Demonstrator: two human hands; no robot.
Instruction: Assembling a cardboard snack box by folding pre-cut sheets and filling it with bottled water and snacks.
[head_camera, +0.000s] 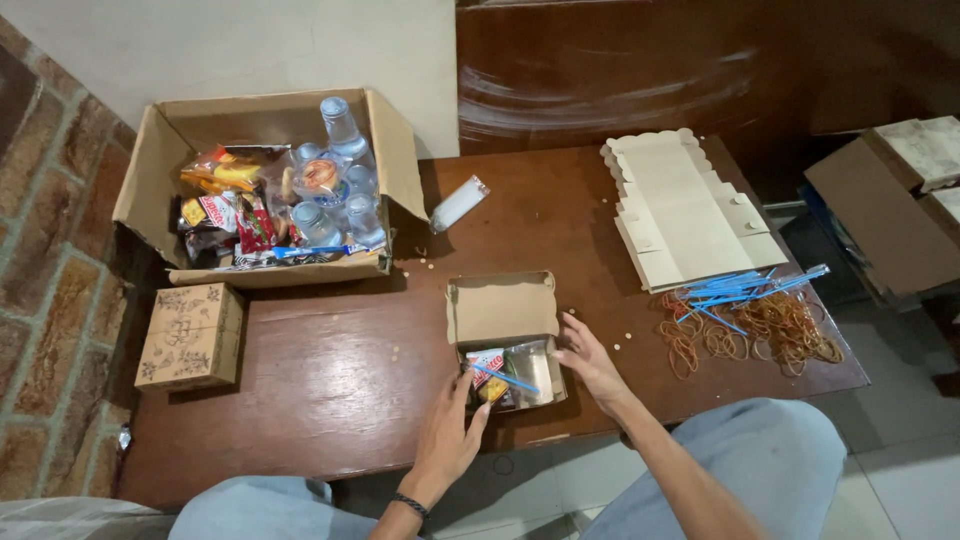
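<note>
I see the wooden table (330, 370) carrying a big open carton (160, 150) of water bottles and snack packets at its far left corner. Flat folded boxes (690, 215) lie toward the far right edge, rubber bands (770, 330) beside them. Near the front edge sits a small open box (500, 310). My left hand (447, 432), fingers loosely curled, touches its front wall; my right hand (590, 362), fingers spread, rests against its right side, gripping nothing.

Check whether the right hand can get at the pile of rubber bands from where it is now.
Probably yes. The right hand rests at the small open box, and only bare table lies between it and the rubber bands; blue straws cover just the pile's far part.
</note>
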